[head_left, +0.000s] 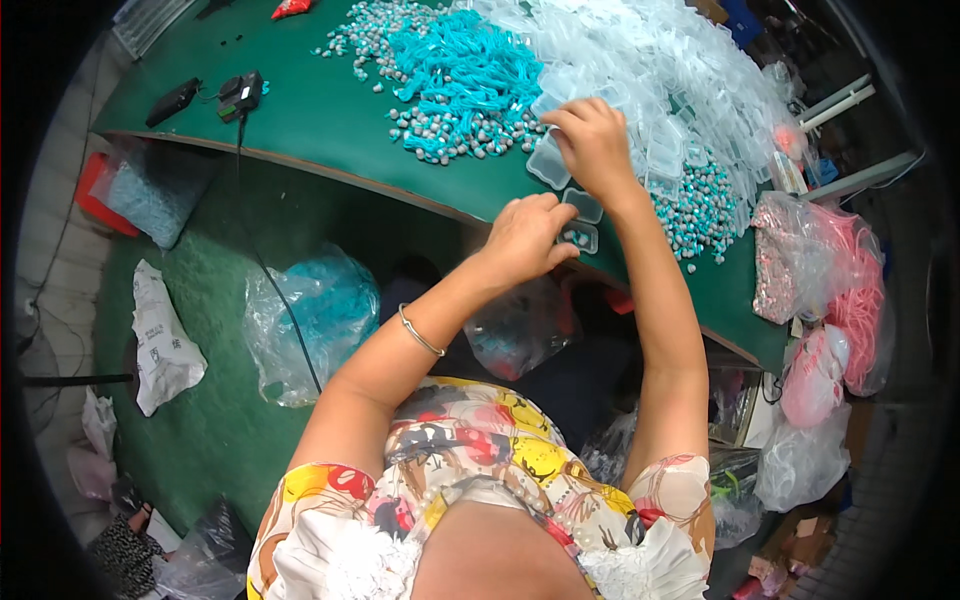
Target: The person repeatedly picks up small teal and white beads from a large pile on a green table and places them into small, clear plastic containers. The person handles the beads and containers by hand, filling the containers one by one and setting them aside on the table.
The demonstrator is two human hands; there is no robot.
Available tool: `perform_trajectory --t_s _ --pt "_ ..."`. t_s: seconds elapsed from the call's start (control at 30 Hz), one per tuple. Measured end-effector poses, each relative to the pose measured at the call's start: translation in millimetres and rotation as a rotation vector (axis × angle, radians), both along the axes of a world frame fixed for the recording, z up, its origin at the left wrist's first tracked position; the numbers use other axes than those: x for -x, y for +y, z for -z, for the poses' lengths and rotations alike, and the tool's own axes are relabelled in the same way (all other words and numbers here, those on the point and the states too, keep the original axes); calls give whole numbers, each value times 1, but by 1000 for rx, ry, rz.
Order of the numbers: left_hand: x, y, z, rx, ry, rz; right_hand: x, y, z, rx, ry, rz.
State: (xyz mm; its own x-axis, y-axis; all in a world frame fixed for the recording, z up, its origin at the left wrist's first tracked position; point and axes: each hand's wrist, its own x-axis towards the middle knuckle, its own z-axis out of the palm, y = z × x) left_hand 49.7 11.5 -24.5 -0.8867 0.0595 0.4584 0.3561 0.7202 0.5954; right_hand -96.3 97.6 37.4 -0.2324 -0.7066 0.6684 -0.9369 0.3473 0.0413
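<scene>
My left hand (pixel 525 236) grips a small clear plastic box (pixel 584 206) at the table's near edge. The box lies open, and a few turquoise and grey beads (pixel 577 237) show in its lower half. Farther up, my right hand (pixel 595 148) has its fingers bent together over the border between the turquoise cords (pixel 475 75) and the clear boxes; what they hold, if anything, is hidden. Another clear box (pixel 547 162) lies just below those fingers. Grey and turquoise beads (pixel 694 215) form a heap to the right of my right wrist.
A large mound of clear boxes (pixel 650 50) covers the green table's (pixel 330 125) far right. Black devices (pixel 240 95) with a hanging cable are at its left. Bags of pink cords (pixel 850 290) hang by the right edge. A bag of turquoise material (pixel 315 320) sits on the floor.
</scene>
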Motion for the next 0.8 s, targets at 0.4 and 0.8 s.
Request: perform_trajectory --t_s 0.4,0.8 --pt "-7 1 5 -43 36 -36 35 -37 19 -101 67 79" --pt "-6 -1 0 -11 -1 -38 43 -55 28 -233 49 92"
